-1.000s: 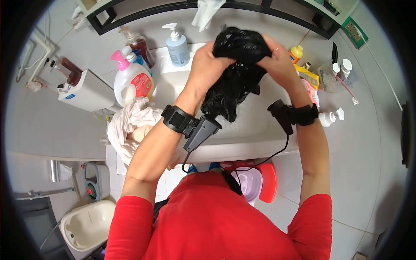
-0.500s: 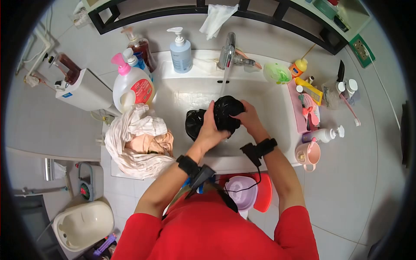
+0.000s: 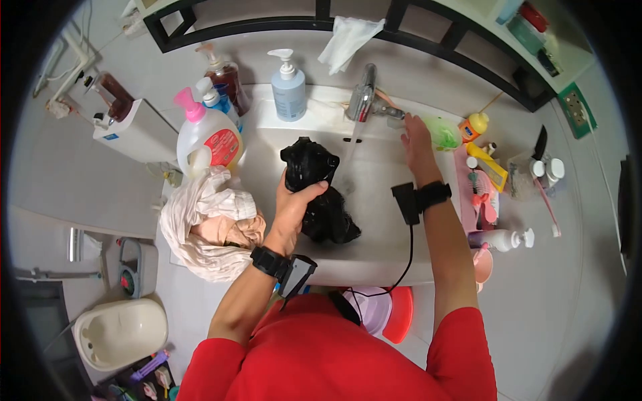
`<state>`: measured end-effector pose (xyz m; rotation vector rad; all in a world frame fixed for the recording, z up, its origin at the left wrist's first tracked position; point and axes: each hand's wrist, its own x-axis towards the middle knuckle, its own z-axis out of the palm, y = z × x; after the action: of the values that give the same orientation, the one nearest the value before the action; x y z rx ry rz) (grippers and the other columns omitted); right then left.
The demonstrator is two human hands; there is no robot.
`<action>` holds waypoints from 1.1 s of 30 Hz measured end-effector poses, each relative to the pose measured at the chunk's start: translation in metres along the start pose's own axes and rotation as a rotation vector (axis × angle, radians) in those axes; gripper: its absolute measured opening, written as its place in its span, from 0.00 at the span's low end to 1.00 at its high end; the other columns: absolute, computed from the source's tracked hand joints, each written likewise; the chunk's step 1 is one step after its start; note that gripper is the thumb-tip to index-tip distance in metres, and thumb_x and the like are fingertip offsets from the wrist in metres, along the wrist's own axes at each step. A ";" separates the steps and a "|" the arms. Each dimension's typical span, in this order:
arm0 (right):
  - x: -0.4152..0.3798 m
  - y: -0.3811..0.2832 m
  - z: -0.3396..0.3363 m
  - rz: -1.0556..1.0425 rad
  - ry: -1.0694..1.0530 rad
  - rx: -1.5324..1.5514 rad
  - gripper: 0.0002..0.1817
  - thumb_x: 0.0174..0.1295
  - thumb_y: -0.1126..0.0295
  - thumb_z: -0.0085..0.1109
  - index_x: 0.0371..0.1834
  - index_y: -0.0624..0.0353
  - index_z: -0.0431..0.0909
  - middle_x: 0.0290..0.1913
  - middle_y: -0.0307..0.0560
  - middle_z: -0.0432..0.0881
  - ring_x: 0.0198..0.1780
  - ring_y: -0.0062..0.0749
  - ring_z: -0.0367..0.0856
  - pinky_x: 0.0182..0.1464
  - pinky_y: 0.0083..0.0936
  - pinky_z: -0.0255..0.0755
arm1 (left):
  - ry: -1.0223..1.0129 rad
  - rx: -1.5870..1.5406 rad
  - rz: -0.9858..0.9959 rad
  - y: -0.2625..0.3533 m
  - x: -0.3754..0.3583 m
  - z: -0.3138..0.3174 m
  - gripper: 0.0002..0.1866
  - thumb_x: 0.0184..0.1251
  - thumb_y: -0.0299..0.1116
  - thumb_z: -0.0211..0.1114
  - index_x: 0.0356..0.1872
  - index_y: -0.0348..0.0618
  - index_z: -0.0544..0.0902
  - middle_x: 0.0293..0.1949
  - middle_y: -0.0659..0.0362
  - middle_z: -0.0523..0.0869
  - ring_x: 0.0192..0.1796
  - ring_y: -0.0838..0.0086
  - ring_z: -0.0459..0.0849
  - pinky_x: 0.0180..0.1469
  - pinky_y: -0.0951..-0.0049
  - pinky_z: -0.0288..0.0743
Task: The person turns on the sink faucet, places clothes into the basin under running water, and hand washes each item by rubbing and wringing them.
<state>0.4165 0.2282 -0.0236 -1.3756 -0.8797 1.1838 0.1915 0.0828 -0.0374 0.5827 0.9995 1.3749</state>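
Note:
My left hand (image 3: 289, 208) is closed around a shiny, wet black bundle (image 3: 311, 164), holding it up over the sink's left half. More black material (image 3: 329, 217) hangs below the thumb toward the basin floor; its exact kind cannot be made out. My right hand (image 3: 418, 142) is at the faucet's side lever (image 3: 393, 112), fingers stretched out with the tips right at its end. A thin stream of water runs from the faucet (image 3: 362, 97) into the white sink (image 3: 394, 227).
A crumpled pale cloth (image 3: 200, 250) lies left of the basin. Behind it stand a pink-capped jug (image 3: 207, 140) and a blue pump bottle (image 3: 289, 93). A green soap dish (image 3: 444, 134), yellow bottle (image 3: 473, 125) and pink tray (image 3: 463, 175) line the right rim.
My right hand has let go of the black bundle and moved up and right to the faucet lever. My left hand has shifted left with the bundle, out from under the water.

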 end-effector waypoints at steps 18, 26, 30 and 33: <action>-0.079 0.021 0.008 -0.198 -0.842 -0.287 0.28 0.46 0.74 0.66 0.54 0.60 0.71 0.38 0.39 0.79 0.40 0.22 0.76 0.46 0.22 0.71 | -0.442 -0.172 -0.402 -0.026 -0.009 0.022 0.28 0.50 0.32 0.65 0.55 0.38 0.69 0.40 0.54 0.81 0.38 0.68 0.82 0.43 0.70 0.77; -0.100 0.008 0.016 -0.567 -0.652 -0.863 0.21 0.48 0.56 0.65 0.38 0.59 0.75 0.30 0.51 0.79 0.34 0.41 0.80 0.36 0.30 0.71 | -0.191 0.068 -0.178 -0.031 -0.018 0.021 0.24 0.52 0.29 0.67 0.51 0.39 0.70 0.38 0.61 0.79 0.40 0.77 0.79 0.43 0.75 0.75; -0.090 0.025 0.010 -0.317 -0.792 -0.055 0.35 0.44 0.63 0.67 0.58 0.58 0.68 0.50 0.46 0.78 0.49 0.35 0.78 0.55 0.29 0.67 | -0.383 -0.124 -0.432 -0.028 -0.012 0.009 0.21 0.54 0.34 0.65 0.49 0.38 0.73 0.38 0.59 0.80 0.36 0.76 0.80 0.40 0.76 0.76; -0.084 0.027 0.015 -0.158 -0.934 0.088 0.38 0.46 0.72 0.63 0.64 0.57 0.62 0.45 0.44 0.80 0.48 0.34 0.78 0.58 0.30 0.65 | -0.428 -0.162 -0.483 -0.029 -0.012 0.014 0.22 0.54 0.37 0.65 0.49 0.38 0.74 0.37 0.57 0.81 0.35 0.75 0.81 0.39 0.76 0.76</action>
<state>0.3797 0.1478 -0.0338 -0.6137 -1.5153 1.7340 0.2200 0.0697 -0.0523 0.4491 0.6190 0.8441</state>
